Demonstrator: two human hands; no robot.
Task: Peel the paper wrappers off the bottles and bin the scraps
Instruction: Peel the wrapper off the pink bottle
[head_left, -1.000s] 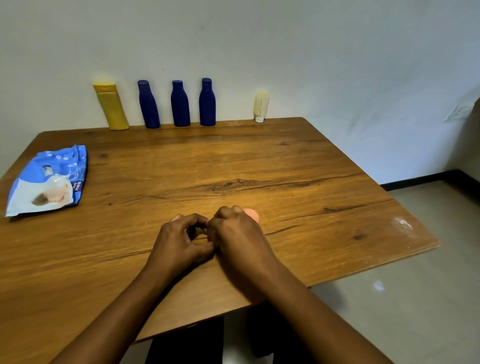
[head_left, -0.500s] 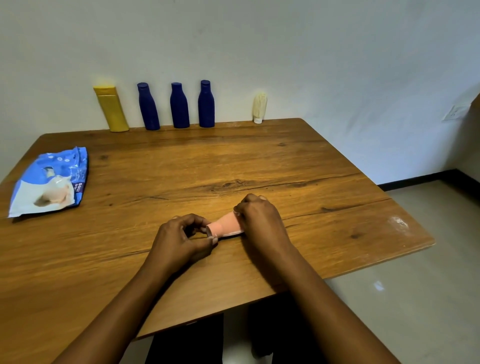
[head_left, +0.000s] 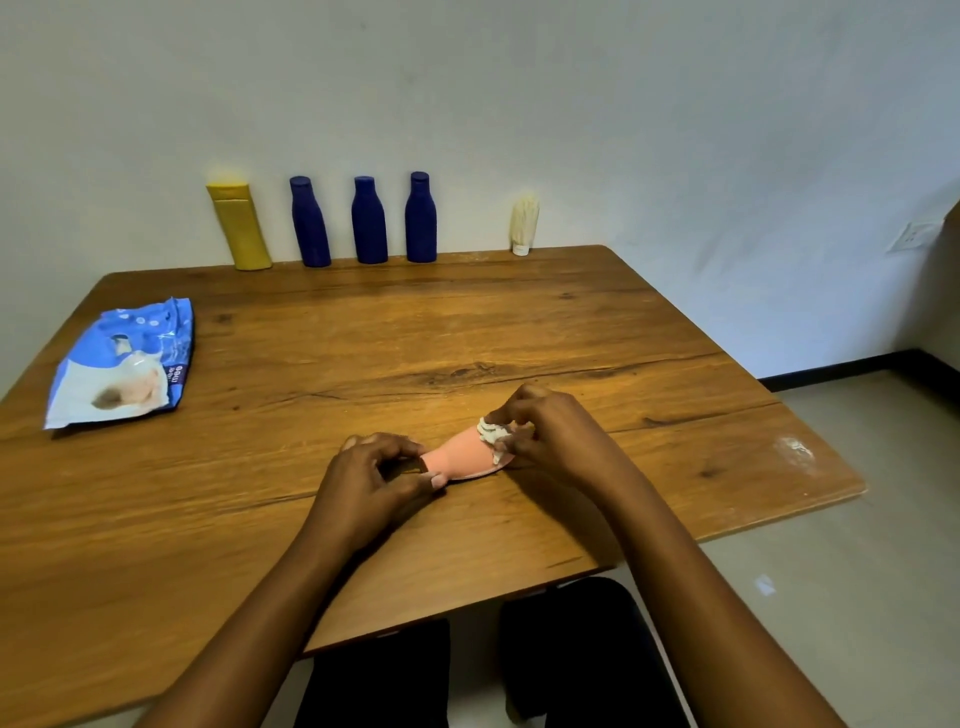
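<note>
Pink bottle lies flat on the table near the front edge, long axis left-right. Left hand pinches its narrow end; right hand pinches bunched white paper wrapper at the wide end. Peel likely runs rightward, away from left grip.

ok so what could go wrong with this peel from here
1. The right hand has the paper bunched in its grip; it may tear, leaving bits stuck on the pink bottle.
2. The left hand holds only the narrow end, so the bottle could twist on the table.
3. No bin shows, so scraps may get left lying.
</note>
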